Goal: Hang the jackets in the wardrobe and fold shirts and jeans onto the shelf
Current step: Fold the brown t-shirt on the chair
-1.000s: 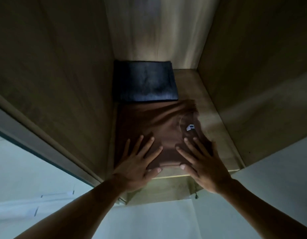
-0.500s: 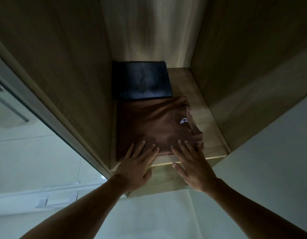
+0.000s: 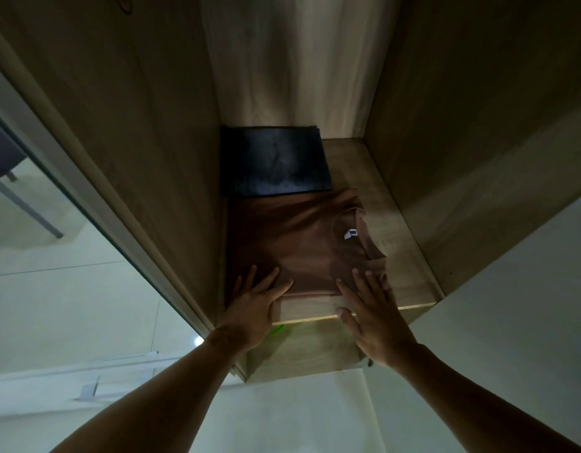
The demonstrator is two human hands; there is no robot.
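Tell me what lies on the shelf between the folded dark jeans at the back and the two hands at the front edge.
In the head view, the folded brown shirt lies there, abutting the jeans; the left hand and right hand rest straight fingers on its near edge.

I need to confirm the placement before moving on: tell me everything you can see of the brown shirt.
The brown shirt is soft knit fabric, folded into a flat rectangle, lying on the front of the wooden shelf. Its round collar faces right, with a white tag inside. Its far edge meets the folded jeans. The fingertips of both hands, left hand and right hand, rest flat on its near edge.
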